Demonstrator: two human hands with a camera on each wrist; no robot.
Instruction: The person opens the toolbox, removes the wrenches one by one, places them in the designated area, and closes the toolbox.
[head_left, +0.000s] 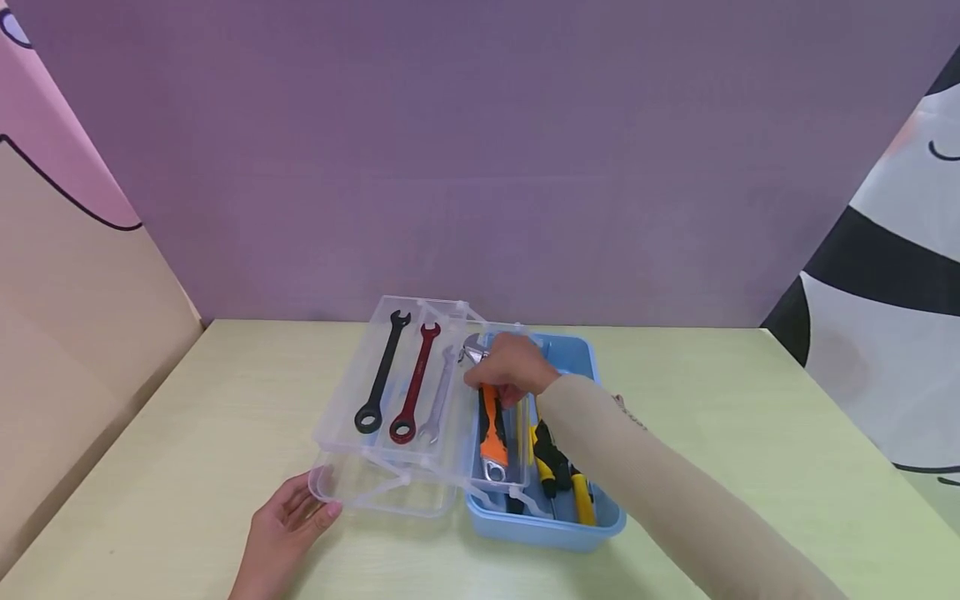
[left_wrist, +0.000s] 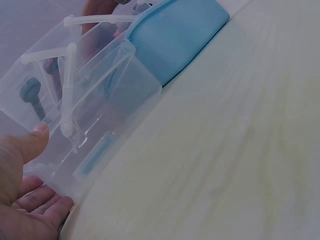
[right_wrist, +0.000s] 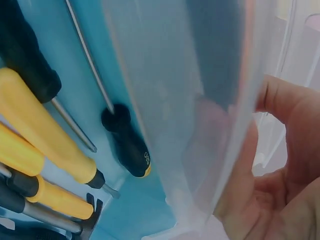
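1. On the pale green table, I am viewing a blue toolbox whose clear trays are swung out to its left, so the lower compartment is exposed.
2. My left hand is lying open against the near corner of the lowest tray, thumb on its wall, apparently steadying the spread trays.
3. My right hand is reaching into the box and curling its fingers round the orange-handled adjustable wrench, which is lying along the narrow clear tray at the box's left side; the wrist view is showing only fingers behind clear plastic.
4. Three wrenches, black, red and silver, are lying side by side in the upper tray.
5. Yellow-handled tools are resting on the box floor.
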